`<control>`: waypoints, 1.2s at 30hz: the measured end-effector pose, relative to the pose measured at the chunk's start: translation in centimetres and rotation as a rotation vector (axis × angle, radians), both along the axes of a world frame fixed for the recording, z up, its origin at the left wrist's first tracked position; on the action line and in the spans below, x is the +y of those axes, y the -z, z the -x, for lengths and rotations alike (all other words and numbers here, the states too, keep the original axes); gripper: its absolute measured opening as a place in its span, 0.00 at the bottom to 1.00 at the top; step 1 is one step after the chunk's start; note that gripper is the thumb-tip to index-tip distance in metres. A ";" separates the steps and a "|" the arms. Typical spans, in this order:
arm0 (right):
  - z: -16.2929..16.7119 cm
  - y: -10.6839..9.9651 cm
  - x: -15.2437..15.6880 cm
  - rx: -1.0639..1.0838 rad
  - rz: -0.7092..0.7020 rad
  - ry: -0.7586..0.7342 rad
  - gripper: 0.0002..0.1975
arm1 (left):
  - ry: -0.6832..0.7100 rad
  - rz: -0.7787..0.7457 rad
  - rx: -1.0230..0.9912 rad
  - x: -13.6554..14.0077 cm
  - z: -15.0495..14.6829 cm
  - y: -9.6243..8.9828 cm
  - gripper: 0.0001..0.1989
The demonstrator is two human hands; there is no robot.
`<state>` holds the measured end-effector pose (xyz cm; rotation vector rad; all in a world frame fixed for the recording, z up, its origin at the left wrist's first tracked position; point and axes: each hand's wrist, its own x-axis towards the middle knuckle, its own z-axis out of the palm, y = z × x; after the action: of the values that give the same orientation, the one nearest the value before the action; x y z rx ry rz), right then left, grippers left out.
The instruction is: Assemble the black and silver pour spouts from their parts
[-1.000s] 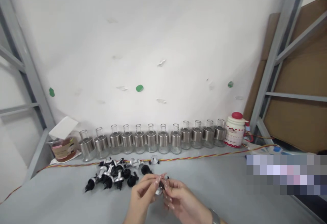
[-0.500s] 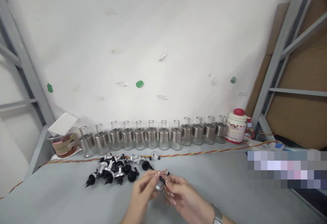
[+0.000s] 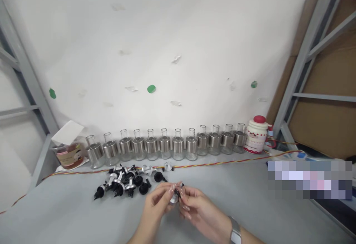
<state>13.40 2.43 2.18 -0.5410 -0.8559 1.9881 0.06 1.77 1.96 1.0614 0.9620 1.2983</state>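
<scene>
Close together over the front of the grey table, my left hand (image 3: 159, 200) and my right hand (image 3: 196, 204) are both closed around one black-and-silver pour spout (image 3: 174, 198). Its round silver part shows between my fingers, with a black piece above it pinched by the fingertips of both hands; my fingers cover most of the rest. Just left of my hands lies a pile of similar pour spouts (image 3: 119, 182), tumbled at various angles. A loose black one (image 3: 159, 177) and a silver one (image 3: 168, 166) lie nearest my fingertips.
Several glass bottles with metal sleeves (image 3: 178, 144) stand in a row along the wall. A jar with a paper lid (image 3: 69, 155) is at the left end, a white-and-red jar (image 3: 256, 136) at the right. A twisted red-yellow cord (image 3: 217, 163) crosses the table before them.
Both hands stay in nearly the same place, with the fingers shifting slightly on the pour spout. The whole view has moved a little; the bottles and the pile have not moved.
</scene>
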 end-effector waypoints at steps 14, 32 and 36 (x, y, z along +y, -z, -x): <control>0.2 -0.1 -0.3 -0.026 -0.005 0.008 0.11 | 0.047 -0.069 0.156 -0.2 0.5 -0.5 0.12; 0.5 0.4 -0.3 -0.048 0.019 0.063 0.13 | 0.042 0.006 0.055 0.2 0.2 0.9 0.14; 0.3 -0.1 -0.5 -0.062 0.019 0.054 0.12 | 0.032 0.003 0.058 0.1 0.1 0.8 0.14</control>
<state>13.05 1.96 2.30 -0.6332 -0.8525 1.9405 -0.07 1.87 1.16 1.1127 0.9858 1.2453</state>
